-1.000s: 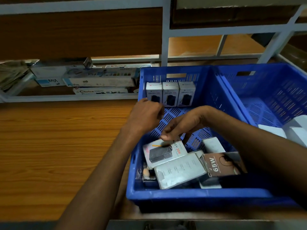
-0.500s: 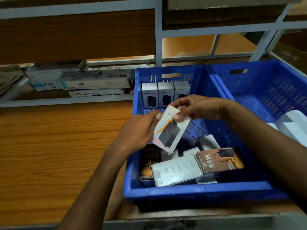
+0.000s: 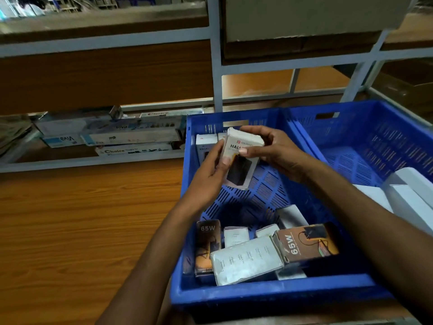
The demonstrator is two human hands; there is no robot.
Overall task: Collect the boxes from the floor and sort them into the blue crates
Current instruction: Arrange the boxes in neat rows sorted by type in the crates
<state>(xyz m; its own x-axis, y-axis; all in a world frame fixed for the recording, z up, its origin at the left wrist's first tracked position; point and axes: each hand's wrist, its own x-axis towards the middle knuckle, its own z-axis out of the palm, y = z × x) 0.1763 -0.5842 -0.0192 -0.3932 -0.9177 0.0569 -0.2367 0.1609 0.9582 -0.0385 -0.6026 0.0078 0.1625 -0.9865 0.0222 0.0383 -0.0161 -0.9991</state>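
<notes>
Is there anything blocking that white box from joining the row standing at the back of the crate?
Nothing visible does. Both the left hand and right hand hold the white box just in front of the standing row at the blue crate's far wall; the spot to the row's right is hidden behind it.

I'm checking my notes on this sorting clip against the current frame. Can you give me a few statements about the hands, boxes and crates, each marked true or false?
1. Both the left hand and the right hand hold the white Halley box. True.
2. The held box is over the wooden floor. False: it is above the near blue crate, by its far wall.
3. Two boxes marked 65W lie at the crate's near end. True.
4. The second blue crate on the right holds nothing. False: white boxes show in it.
5. More Halley boxes stand upright at the far wall. True.
</notes>
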